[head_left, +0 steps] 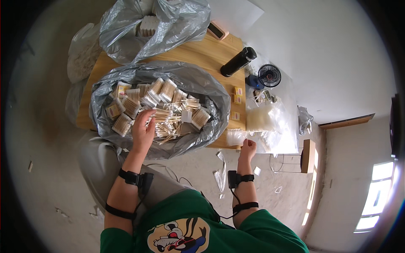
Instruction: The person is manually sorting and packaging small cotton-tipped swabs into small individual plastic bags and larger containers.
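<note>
A grey plastic bag (185, 67) lies wide open on the table, filled with bundles of cotton swabs (168, 90) and a heap of loose cotton swabs (168, 126). My left hand (143, 130) is over the bag's near left part, thumb and fingers curved and apart, at the edge of the loose swabs. Nothing shows clearly between those fingers. Beyond the bag's right side, my right hand (249, 148) is closed at the table's front right corner. Its fingertips pinch the edge of a small clear plastic bag (236, 137).
Another grey bag (168, 38) with white-tipped bundles stands at the back. A black bottle (238, 61), several small yellow boxes (237, 99) and a pink-framed device (217, 30) are on the wooden table (211, 52). To the right are a small fan (269, 76) and stacked clear bags (265, 118).
</note>
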The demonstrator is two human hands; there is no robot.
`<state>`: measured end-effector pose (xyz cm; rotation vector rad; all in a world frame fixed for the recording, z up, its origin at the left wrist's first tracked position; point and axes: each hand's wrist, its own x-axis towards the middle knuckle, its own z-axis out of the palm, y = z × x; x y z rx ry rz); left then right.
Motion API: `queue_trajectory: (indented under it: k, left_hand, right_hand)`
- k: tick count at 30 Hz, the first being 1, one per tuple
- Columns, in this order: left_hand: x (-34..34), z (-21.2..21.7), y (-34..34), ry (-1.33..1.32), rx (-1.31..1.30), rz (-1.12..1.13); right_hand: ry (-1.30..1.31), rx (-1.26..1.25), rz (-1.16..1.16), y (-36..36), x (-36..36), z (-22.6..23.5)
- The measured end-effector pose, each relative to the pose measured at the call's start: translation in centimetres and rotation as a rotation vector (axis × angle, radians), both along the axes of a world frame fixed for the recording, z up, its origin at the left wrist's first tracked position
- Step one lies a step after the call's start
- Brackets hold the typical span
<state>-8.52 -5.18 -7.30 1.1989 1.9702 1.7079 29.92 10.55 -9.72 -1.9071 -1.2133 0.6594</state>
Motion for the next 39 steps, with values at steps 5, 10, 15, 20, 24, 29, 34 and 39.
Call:
queue_trajectory:
  k: [5, 10, 15, 20, 24, 29, 34, 39]
  left_hand:
    - [-0.2, -0.2, -0.2, 0.076, -0.001, 0.036]
    - [0.2, -0.2, 0.0, 0.144, -0.018, 0.01]
    - [-0.1, -0.4, -0.1, 0.088, -0.067, -0.009]
    - [0.1, -0.7, 0.5, 0.192, -0.02, -0.013]
    - [-0.2, -0.5, 0.1, 0.217, -0.028, -0.015]
    - [-0.2, -0.3, 0.1, 0.196, -0.031, -0.016]
    - [-0.5, -0.3, -0.1, 0.097, -0.033, -0.019]
    - [-0.8, -0.4, -0.2, 0.047, -0.057, -0.012]
  right_hand:
    - [-0.837, 0.137, 0.267, -1.6, -3.6, 1.5]
    - [-0.971, 0.047, 0.654, -1.1, -5.4, -0.8]
    - [-0.937, -0.06, 0.608, -0.2, -6.4, -1.6]
    - [-0.944, 0.027, 0.541, 0.6, -6.7, -1.3]
    - [-0.657, 0.579, 0.612, -1.1, -12.1, 4.7]
    - [-0.566, 0.358, 0.912, -1.8, -20.0, 5.9]
    - [-0.584, -0.015, 0.918, -1.7, -22.4, 5.1]
    - [-0.154, -0.262, 0.87, -1.7, -20.7, 6.1]
